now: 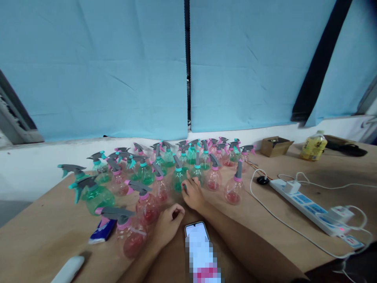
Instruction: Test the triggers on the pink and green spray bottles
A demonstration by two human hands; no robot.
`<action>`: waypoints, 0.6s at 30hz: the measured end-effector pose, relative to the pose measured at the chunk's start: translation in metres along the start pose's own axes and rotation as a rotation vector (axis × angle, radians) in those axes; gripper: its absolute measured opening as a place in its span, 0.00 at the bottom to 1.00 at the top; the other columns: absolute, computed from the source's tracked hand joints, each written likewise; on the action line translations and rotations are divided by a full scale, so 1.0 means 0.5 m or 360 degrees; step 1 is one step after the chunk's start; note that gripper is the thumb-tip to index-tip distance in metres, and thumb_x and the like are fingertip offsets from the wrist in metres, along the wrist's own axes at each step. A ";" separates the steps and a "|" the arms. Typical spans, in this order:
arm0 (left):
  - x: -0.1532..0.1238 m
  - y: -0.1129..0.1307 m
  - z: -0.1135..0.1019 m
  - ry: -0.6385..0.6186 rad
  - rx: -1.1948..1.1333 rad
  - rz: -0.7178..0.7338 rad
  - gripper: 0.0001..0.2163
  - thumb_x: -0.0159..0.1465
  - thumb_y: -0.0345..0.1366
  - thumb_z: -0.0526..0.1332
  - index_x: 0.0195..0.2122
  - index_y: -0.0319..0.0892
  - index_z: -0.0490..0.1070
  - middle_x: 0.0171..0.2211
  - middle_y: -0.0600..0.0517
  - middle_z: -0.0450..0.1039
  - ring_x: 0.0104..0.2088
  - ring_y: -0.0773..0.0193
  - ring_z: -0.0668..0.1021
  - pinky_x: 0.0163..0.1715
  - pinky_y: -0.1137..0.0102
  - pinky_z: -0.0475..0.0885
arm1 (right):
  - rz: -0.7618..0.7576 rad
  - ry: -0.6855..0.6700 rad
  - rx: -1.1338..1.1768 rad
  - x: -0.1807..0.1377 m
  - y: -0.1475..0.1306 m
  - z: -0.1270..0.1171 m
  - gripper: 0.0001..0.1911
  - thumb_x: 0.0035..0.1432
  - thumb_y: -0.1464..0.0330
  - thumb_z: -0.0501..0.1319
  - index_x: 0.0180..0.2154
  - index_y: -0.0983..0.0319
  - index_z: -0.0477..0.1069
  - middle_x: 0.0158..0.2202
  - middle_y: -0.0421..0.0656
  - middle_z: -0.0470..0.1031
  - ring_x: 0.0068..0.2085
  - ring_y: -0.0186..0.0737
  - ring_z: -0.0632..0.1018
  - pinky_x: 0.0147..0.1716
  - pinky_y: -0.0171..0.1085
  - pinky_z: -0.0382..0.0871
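My left hand (170, 222) rests on the table just left of the phone (198, 239), its fingers curled inward with nothing visible in them. Beyond the phone, my right hand (193, 193) reaches forward with the index finger stretched out and holds nothing. Its fingertips are close to a green spray bottle (178, 181) and another green spray bottle (197, 173); I cannot tell whether they touch. A pink spray bottle (147, 206) stands beside my left hand, and a nearer pink spray bottle (131, 237) is by my left forearm. Several more pink and green bottles with grey trigger heads crowd behind.
A blue packet (102, 232) and a white object (69, 269) lie at the left. On the right are a power strip (306, 208) with white cables, a black round object (262, 180), a cardboard box (275, 146) and a yellow-labelled bottle (313, 146). Blue curtains (118, 70) hang behind.
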State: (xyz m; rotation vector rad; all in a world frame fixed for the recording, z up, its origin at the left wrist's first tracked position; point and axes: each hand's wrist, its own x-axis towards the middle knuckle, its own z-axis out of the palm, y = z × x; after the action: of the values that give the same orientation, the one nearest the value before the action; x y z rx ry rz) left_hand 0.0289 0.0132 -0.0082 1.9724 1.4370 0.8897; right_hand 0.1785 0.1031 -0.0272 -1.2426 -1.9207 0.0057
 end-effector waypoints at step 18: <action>-0.002 0.016 -0.009 -0.0041 -0.0018 -0.0028 0.11 0.64 0.41 0.55 0.31 0.44 0.74 0.29 0.53 0.77 0.33 0.59 0.77 0.36 0.69 0.67 | 0.0119 0.0378 0.0294 0.028 0.070 -0.051 0.23 0.59 0.72 0.54 0.54 0.56 0.71 0.62 0.48 0.62 0.67 0.52 0.54 0.63 0.55 0.52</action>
State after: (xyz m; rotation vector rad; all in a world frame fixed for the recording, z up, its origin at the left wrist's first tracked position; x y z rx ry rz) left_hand 0.0301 0.0102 0.0006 1.9531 1.4295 0.8596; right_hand 0.2185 0.1210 -0.0163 -1.1365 -1.6307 0.0696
